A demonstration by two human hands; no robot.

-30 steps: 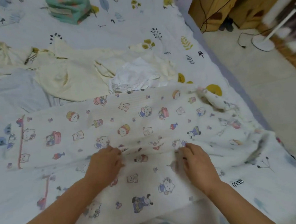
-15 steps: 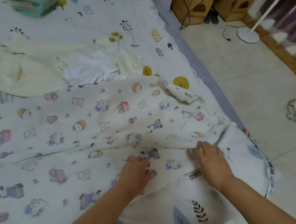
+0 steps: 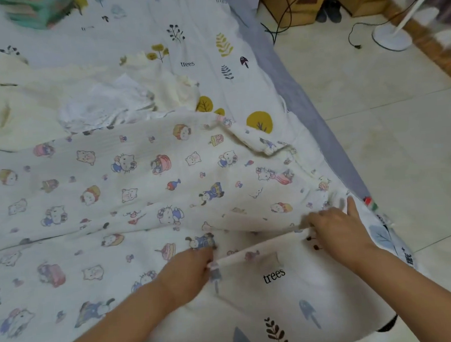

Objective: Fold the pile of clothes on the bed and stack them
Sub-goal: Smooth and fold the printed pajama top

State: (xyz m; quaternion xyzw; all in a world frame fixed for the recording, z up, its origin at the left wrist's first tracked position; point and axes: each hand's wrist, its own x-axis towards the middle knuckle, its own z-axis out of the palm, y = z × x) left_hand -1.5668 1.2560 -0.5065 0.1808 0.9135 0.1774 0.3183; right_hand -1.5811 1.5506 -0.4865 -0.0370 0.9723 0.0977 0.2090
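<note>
i see left hand (image 3: 190, 268) and right hand (image 3: 336, 230) now pinching the cartoon-print cloth (image 3: 140, 181) hem, lifted off the bed (image 3: 279, 299); earlier flat.

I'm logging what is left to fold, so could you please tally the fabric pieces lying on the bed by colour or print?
Cartoon-print cloth, gripped at its edge by the left hand and the right hand: 1
Cream garment: 1
White crumpled piece: 1
Green folded stack, blurred, counted as one: 1
Total: 4

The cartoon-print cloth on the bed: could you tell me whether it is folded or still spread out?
Mostly spread: the cartoon-print cloth lies across the bed; both hands grip its near edge.
</note>
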